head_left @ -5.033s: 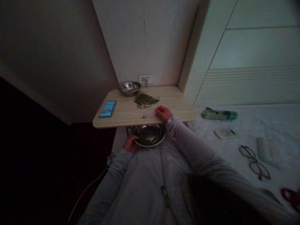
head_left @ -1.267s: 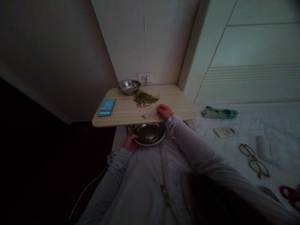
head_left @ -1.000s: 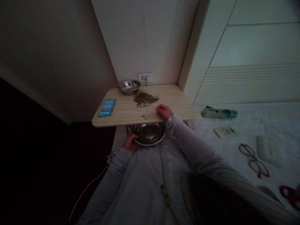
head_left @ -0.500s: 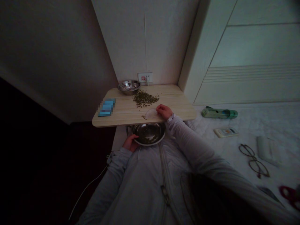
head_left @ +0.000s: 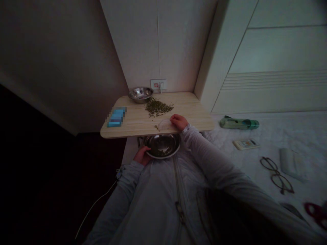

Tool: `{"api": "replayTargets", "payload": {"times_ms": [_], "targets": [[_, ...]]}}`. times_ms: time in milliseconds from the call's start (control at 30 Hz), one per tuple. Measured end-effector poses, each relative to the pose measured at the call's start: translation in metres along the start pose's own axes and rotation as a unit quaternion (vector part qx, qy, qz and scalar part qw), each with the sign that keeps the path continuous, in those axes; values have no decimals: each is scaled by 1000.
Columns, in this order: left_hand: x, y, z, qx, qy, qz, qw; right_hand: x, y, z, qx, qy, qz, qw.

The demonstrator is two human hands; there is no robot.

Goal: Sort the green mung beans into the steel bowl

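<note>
My left hand grips the left rim of a steel bowl, which sits below the near edge of the small wooden table. Some small greenish bits lie in the bottom of that bowl. Over the table's front right, my right hand pinches a thin, clear round plastic disc, held close to the tabletop. A few loose bits lie at the disc's left edge. Farther back is a spread pile of small dark green grains or beans, whose exact kind I cannot make out.
A second steel bowl stands at the table's back left, near a wall socket. A blurred blue item lies at the left. On the bed are a green case, a phone, eyeglasses and something red.
</note>
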State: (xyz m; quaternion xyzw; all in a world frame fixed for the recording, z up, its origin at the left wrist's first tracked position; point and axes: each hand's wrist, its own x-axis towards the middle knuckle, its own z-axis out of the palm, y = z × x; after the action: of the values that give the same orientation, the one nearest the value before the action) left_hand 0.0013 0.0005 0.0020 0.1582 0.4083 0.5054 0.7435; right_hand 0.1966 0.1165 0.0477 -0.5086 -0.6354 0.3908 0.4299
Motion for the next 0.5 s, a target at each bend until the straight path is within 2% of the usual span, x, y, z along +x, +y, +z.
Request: {"api": "replayTargets", "payload": {"times_ms": [500], "targets": [[1, 0, -1, -5, 6, -5, 1000, 0, 0, -1, -15, -1, -2, 1000]]}}
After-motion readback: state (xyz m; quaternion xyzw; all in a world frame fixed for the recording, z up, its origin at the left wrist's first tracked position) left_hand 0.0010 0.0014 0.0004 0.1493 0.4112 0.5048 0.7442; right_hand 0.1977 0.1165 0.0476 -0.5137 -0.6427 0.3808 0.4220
